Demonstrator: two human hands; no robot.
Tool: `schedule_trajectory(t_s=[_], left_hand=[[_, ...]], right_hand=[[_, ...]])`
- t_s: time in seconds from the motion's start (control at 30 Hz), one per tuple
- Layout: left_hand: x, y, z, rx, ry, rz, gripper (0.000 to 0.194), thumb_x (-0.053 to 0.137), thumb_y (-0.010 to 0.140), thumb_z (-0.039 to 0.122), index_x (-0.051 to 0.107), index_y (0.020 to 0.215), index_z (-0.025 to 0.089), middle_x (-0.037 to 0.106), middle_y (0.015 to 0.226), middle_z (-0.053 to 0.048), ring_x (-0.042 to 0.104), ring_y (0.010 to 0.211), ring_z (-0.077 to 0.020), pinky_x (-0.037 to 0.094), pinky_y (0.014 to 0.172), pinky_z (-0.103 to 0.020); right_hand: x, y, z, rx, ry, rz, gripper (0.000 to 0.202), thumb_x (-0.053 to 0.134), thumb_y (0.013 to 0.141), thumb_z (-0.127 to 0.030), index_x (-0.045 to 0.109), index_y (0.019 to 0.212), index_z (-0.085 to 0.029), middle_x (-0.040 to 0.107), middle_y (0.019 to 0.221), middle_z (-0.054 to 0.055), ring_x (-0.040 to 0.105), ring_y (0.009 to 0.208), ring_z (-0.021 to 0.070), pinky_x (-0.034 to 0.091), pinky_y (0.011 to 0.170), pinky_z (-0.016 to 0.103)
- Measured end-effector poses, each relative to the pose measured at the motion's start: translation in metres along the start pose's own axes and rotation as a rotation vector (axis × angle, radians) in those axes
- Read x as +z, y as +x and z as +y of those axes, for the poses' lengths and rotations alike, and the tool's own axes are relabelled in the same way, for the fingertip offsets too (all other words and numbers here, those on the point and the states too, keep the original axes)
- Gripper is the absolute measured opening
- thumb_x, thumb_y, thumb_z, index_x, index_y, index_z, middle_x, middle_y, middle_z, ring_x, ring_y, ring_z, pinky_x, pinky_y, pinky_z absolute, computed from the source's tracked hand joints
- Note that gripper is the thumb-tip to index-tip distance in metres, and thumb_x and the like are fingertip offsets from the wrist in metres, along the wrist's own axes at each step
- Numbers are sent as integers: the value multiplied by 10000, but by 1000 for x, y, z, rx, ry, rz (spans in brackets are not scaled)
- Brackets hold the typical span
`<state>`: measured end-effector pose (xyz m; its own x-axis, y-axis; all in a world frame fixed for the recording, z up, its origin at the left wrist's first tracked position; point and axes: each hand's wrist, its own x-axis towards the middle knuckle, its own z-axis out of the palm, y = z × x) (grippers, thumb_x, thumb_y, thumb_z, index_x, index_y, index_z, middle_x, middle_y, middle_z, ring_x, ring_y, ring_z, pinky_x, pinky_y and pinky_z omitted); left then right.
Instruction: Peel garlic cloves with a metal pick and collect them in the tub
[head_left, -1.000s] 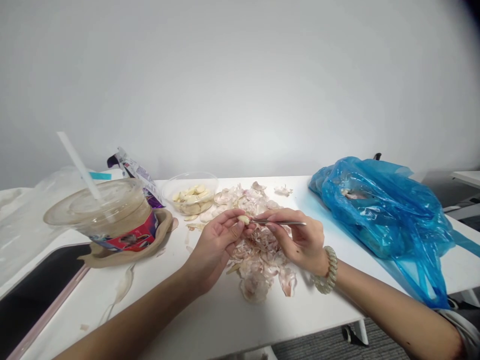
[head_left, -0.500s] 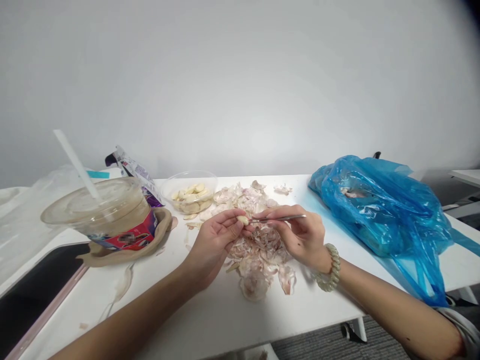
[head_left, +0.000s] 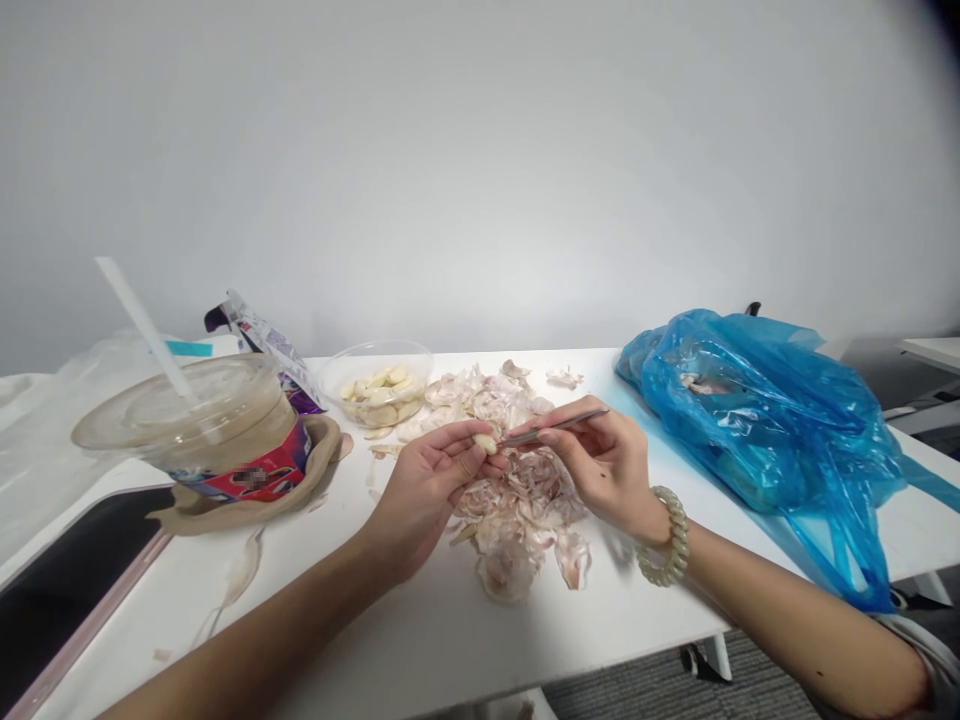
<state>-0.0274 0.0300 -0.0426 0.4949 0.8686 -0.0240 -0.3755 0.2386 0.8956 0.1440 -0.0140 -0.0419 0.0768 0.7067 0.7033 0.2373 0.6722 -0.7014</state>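
Between the thumb and fingers of my left hand (head_left: 431, 485) is a pale garlic clove (head_left: 485, 443). My right hand (head_left: 604, 465), with a beaded bracelet at the wrist, is closed on a thin metal tool (head_left: 559, 427) whose tip reaches the clove's right side. Beneath and behind both hands spreads a heap of papery garlic skins (head_left: 510, 560). Several peeled cloves (head_left: 382, 385) lie in a clear plastic bowl (head_left: 420, 362) behind my left hand.
A lidded drink cup (head_left: 251, 470) with a straw stands in a cardboard holder (head_left: 326, 455) at left, beside a dark tablet (head_left: 82, 570). Behind it is a purple-white packet (head_left: 274, 350). A blue plastic bag (head_left: 765, 420) lies right on the white table (head_left: 450, 640).
The metal tool is now tilted more steeply, its far end raised and shifted slightly left. My right fingers have moved slightly with it. My left hand still holds the clove.
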Motion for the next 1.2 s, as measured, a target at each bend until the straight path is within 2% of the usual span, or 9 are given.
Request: schedule_trajectory(t_s=[0.17,0.43,0.77,0.93,1.2], left_hand=[[2,-1,0,-12,-2,10,163,737,687,185,675,837,165,720,646,-19,656,618,-78,498,636,-132],[3,-2,0,-10,-34,-10,148,724,704,179,668,842,172,709,649,-4,649,619,-68,497,634,-124],[6,-4,1,-44,20,-12,128,697,730,162,652,849,164,705,687,-12,643,641,-80,500,642,-143],[8,-6,2,-33,29,-20,240,712,709,148,646,938,180,688,721,3,644,644,-91,505,640,-169],[12,-10,3,-51,112,-95,400,686,740,165,559,1118,181,664,728,-2,645,660,-111,514,667,-219]], right_hand=[[0,0,1,57,47,10,35,595,818,-168,597,849,-183,663,791,43,677,672,151,583,610,294],[3,3,-5,160,264,16,31,589,828,-172,568,848,-182,686,732,23,709,682,174,614,630,305],[4,5,-5,168,249,46,47,589,835,-216,550,843,-190,702,711,18,719,693,187,624,610,297],[4,5,-4,145,227,57,39,584,839,-208,554,845,-184,692,738,27,717,718,193,620,627,309],[3,4,-2,119,148,41,12,569,847,-186,568,859,-183,686,797,43,710,724,187,596,630,311]])
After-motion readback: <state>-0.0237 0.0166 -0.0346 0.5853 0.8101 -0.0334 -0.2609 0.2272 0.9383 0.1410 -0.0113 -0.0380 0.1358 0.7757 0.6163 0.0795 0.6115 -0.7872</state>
